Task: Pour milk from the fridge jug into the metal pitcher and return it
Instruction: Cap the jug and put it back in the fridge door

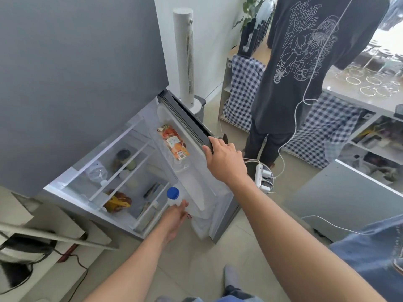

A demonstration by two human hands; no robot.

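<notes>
Head view: a grey fridge point(76, 83) is seen from above with its lower fridge door point(185, 118) swung open. The top edge of that door is gripped by the right hand point(224, 158), whose fingers are curled over the dark rim. The left hand point(176, 214) is stretched down to the lower front corner of the fridge, where the milk jug point(173, 200) stands upright with its blue cap point(173, 192) on, at the place where the door meets the lit compartment. The fingers of this hand appear to lie against the pale body of the jug just under the cap, but the bright glare there hides the contact, so it cannot be told whether the jug is held or only touched.

Higher up on the inside of the fridge door a juice carton point(174, 142) is kept. On the shelves inside the fridge a water bottle point(98, 173) is laid on its side, a jar point(124, 158) is placed just behind it, and a yellow and orange food bag point(117, 201) is kept one shelf below.

Beyond the fridge door a white tower fan point(186, 55) is stood on the floor. A second person point(305, 62) in a dark printed shirt is seen standing farther out from the door, and a white power strip point(261, 175) is seen on the floor just past the door's outer edge.
</notes>
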